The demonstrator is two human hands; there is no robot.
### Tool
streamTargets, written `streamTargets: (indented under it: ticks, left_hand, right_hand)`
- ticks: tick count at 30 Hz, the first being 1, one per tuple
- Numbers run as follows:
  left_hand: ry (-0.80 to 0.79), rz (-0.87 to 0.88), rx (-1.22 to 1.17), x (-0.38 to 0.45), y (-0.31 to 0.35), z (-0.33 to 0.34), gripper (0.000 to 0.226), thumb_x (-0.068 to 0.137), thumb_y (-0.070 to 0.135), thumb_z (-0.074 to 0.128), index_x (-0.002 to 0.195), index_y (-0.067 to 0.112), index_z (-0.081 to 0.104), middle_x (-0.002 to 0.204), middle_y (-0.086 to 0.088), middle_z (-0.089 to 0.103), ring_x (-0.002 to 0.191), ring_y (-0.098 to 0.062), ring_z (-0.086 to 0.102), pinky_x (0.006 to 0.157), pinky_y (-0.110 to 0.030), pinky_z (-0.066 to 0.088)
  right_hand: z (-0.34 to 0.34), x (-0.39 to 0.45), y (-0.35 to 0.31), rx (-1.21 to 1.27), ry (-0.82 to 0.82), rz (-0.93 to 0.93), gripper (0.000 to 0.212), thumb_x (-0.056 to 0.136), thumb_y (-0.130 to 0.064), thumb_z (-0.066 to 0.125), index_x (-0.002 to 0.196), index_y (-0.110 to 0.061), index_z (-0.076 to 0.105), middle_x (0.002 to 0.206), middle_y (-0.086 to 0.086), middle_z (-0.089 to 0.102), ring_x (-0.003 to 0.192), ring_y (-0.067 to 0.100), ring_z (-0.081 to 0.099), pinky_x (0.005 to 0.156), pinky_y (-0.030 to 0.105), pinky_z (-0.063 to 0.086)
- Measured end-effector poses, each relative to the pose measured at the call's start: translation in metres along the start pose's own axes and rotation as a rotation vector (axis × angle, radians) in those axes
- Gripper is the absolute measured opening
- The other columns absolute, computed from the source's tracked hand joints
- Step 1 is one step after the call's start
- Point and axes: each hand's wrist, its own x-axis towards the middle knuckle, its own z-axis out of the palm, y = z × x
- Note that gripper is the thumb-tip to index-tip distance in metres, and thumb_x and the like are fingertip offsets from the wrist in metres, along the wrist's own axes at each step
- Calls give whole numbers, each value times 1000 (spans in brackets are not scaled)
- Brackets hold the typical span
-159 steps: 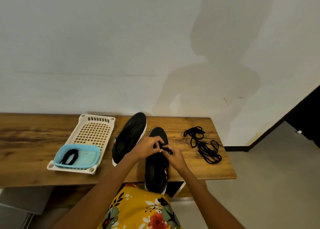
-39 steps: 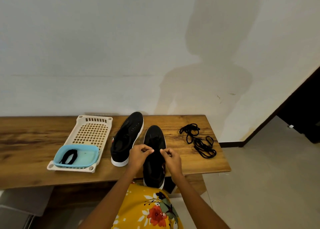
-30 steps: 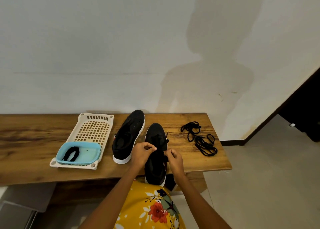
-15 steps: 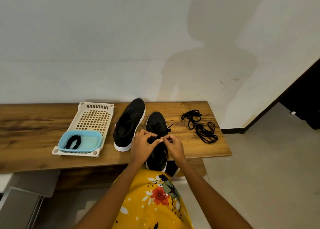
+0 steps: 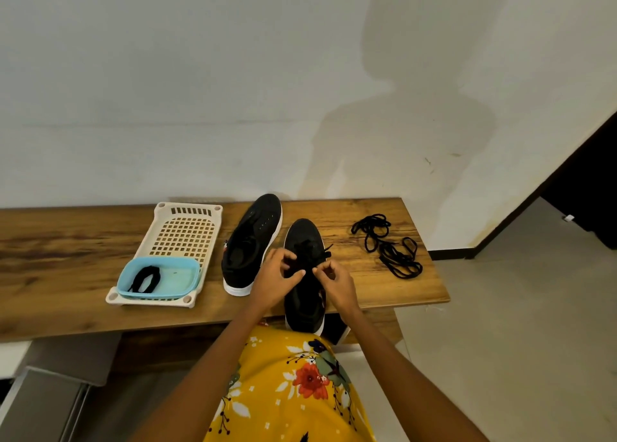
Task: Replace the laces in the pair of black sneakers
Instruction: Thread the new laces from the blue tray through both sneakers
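At the near edge of the table [image 5: 367, 294], both hands are working over the right-hand sneaker [image 5: 305, 294], whose heel is hanging past the edge toward the person, likely so the eyelets are sitting close and easy to reach. The left hand [image 5: 275, 283] is pinching the lace [image 5: 317, 256] at about 9 o'clock of the tongue, and the right hand [image 5: 337, 283] is pinching it at about 3 o'clock; each grip is closing on lace rather than on the shoe, which suggests they are pulling or threading a crossing. At 10 o'clock from the hands, the other sneaker [image 5: 250, 241] is lying unlaced, apparently awaiting its turn. At 2 o'clock a loose pile of black laces [image 5: 387, 244] is resting on the wood, well apart. At 9 o'clock a blue tub [image 5: 180, 281] is sitting inside a cream basket [image 5: 187, 231] and holding a small black bundle [image 5: 145, 278], probably kept separate on purpose.
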Motion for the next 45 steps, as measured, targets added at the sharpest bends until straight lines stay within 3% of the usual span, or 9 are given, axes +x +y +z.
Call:
streamTargets:
  ticks: [5, 9, 14, 17, 21, 29, 33, 42, 45]
  left_hand:
    - [-10, 173, 205, 13, 11, 7, 29, 85, 21, 65, 113, 21, 60, 121, 5, 51, 115, -10, 46, 93, -23, 38]
    - [-36, 168, 262, 19, 11, 6, 19, 89, 14, 60, 105, 20, 70, 108, 3, 62, 100, -10, 57, 83, -19, 42]
    - [-18, 153, 267, 23, 13, 9, 18, 86, 16, 65, 102, 18, 71, 102, 3, 63, 89, -10, 58, 79, -22, 46]
    - [-24, 110, 253, 27, 14, 9, 16, 86, 18, 66, 101, 19, 71, 98, 3, 63, 80, -6, 54, 78, -24, 47]
    - [-28, 84, 247, 29, 15, 10, 14, 84, 20, 68, 97, 19, 71, 95, 4, 64, 76, -3, 51, 73, -17, 42]
    - [2, 86, 214, 25, 11, 11, 13, 84, 18, 68, 96, 17, 70, 95, 4, 64, 73, 0, 49, 64, -5, 34]
    - [2, 88, 188, 24, 9, 12, 12, 83, 17, 69, 95, 18, 69, 95, 4, 63, 75, -1, 51, 67, -7, 37]
    - [-10, 80, 54, 21, 2, 10, 12, 80, 6, 70, 88, 15, 69, 92, 3, 66, 84, -7, 59, 75, -8, 41]
    - [-2, 64, 35, 20, 2, 9, 13, 79, 4, 71, 88, 12, 67, 86, 5, 65, 78, -6, 60, 74, -14, 45]
  right_hand:
    - [-5, -2, 0, 29, 9, 2, 20, 90, 0, 57, 85, -19, 53, 85, -6, 59, 85, 5, 59, 73, 18, 49]
    - [-12, 1, 6, -95, 1, -25, 28, 86, 11, 49, 84, -12, 63, 87, -5, 63, 91, 15, 61, 86, 33, 52]
    - [-10, -6, 4, -204, 2, -191, 12, 89, -16, 60, 100, -17, 65, 101, -5, 63, 92, 6, 58, 78, 26, 51]
    - [-5, -9, 1, -333, 25, -251, 24, 87, -37, 65, 103, -19, 62, 104, -9, 54, 88, 3, 56, 69, 21, 48]
    - [5, -6, 0, -456, 97, -230, 17, 91, -29, 62, 101, -16, 65, 101, -1, 60, 83, 14, 60, 63, 30, 49]
    - [-1, -10, 4, -403, 30, -258, 6, 83, -18, 63, 84, -11, 62, 89, -9, 49, 74, 10, 52, 61, 28, 45]
    - [0, -10, 9, -353, 13, -252, 3, 86, -17, 62, 88, -15, 63, 92, -9, 51, 82, 10, 55, 69, 36, 52]
    - [-2, -5, 7, -76, 86, -54, 14, 96, -22, 54, 97, -13, 65, 86, -7, 62, 83, 9, 59, 68, 17, 44]
    - [-3, 2, 10, -68, -7, 23, 23, 93, -26, 59, 109, -12, 68, 101, -2, 69, 96, 10, 63, 82, 24, 52]
